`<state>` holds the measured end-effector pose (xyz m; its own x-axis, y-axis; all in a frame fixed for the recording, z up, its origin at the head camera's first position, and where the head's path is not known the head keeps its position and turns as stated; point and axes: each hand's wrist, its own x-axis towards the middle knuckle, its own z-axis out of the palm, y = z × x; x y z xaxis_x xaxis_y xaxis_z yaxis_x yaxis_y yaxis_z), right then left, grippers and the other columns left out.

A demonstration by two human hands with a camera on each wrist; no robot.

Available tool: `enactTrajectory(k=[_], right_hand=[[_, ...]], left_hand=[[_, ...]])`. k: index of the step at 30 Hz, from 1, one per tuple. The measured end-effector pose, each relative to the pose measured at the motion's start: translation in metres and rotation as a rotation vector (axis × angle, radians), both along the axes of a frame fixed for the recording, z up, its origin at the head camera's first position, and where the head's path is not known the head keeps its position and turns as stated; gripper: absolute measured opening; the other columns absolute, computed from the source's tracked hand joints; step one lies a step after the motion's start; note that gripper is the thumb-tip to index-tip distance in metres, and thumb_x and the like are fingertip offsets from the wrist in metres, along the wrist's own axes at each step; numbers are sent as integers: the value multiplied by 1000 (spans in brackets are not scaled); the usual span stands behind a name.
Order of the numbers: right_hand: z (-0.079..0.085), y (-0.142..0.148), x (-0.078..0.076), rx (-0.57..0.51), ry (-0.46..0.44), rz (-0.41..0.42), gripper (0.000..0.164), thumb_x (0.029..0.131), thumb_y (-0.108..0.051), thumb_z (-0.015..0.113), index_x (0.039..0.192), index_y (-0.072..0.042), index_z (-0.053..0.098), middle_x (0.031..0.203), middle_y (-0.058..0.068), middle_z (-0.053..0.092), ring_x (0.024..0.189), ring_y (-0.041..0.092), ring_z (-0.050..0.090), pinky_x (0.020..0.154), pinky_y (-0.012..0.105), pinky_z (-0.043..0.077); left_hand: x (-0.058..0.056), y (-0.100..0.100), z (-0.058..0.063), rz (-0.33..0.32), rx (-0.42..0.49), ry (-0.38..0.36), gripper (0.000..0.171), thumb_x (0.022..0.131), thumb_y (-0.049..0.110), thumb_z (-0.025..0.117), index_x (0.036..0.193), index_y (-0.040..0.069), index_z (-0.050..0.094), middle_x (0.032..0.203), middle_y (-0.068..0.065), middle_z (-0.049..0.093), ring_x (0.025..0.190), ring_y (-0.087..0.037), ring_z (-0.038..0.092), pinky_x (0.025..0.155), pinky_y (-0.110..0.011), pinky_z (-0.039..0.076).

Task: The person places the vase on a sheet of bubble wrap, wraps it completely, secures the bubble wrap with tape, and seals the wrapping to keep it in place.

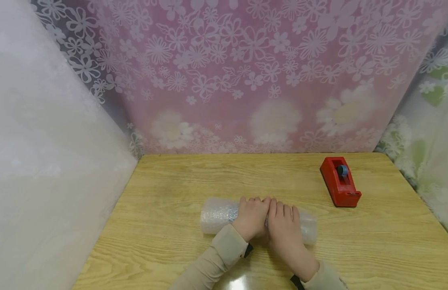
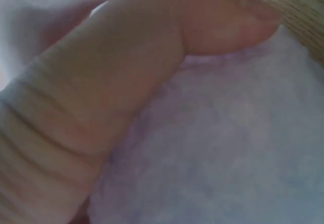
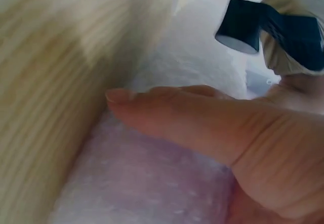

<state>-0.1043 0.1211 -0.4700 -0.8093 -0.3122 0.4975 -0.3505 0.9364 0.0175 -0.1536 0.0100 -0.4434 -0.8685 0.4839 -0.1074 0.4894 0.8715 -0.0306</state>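
Note:
A roll of clear bubble wrap [image 1: 219, 215] lies crosswise on the wooden table, both its ends showing past the hands. My left hand [image 1: 252, 217] grips it near the middle, fingers bent over the top. Right beside it, my right hand [image 1: 284, 225] holds the roll too, and the two hands meet. In the left wrist view the thumb [image 2: 126, 57] lies along the whitish bubble wrap [image 2: 217, 143]. From the right wrist, the thumb [image 3: 177, 117] reaches across the wrap [image 3: 142, 178] close to the tabletop. The roll's middle is hidden under the hands.
A red tape dispenser [image 1: 334, 185] with a small roll of tape stands at the back right of the table [image 1: 166, 181]. Flowered pink cloth [image 1: 216, 80] hangs behind the table's back edge. Pale cloth [image 1: 53, 161] hangs along the left side, and more at the right.

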Motion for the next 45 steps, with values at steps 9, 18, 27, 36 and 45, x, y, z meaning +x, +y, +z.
enactTrajectory(k=[9, 18, 27, 36, 45], right_hand=[[-1, 1, 1, -39, 26, 26, 61, 60, -26, 76, 105, 9, 54, 89, 20, 56, 80, 39, 54, 77, 54, 41], [4, 5, -5, -48, -123, 29, 70, 55, -37, 82, 105, 4, 55, 92, 18, 59, 81, 40, 60, 84, 63, 41], [11, 9, -10, 2, -191, 53, 78, 50, -45, 87, 104, 2, 56, 87, 15, 58, 70, 34, 61, 80, 61, 43], [23, 11, -15, 48, -327, 51, 94, 45, -53, 92, 112, 2, 56, 93, 16, 59, 74, 33, 60, 79, 57, 42], [29, 14, -23, 43, -440, 89, 96, 48, -52, 92, 119, 2, 55, 102, 18, 60, 84, 36, 61, 84, 61, 41]], left_hand=[[-1, -1, 5, 2, -18, -121, 84, 51, 54, 91, 120, 23, 55, 104, 2, 65, 94, -18, 63, 90, -47, 46], [-2, -1, 7, 33, 17, -171, 81, 48, 53, 94, 109, 19, 53, 96, 1, 62, 88, -19, 61, 89, -45, 46], [1, 0, 0, 38, 24, -101, 89, 51, 57, 92, 121, 20, 52, 107, 2, 62, 95, -20, 57, 88, -46, 44], [8, -2, -9, 40, 26, 54, 86, 54, 60, 88, 121, 18, 53, 102, 1, 60, 90, -19, 55, 80, -41, 43], [15, -2, -13, 59, 22, 173, 84, 54, 64, 86, 116, 17, 53, 99, 0, 59, 87, -21, 55, 76, -41, 43]])
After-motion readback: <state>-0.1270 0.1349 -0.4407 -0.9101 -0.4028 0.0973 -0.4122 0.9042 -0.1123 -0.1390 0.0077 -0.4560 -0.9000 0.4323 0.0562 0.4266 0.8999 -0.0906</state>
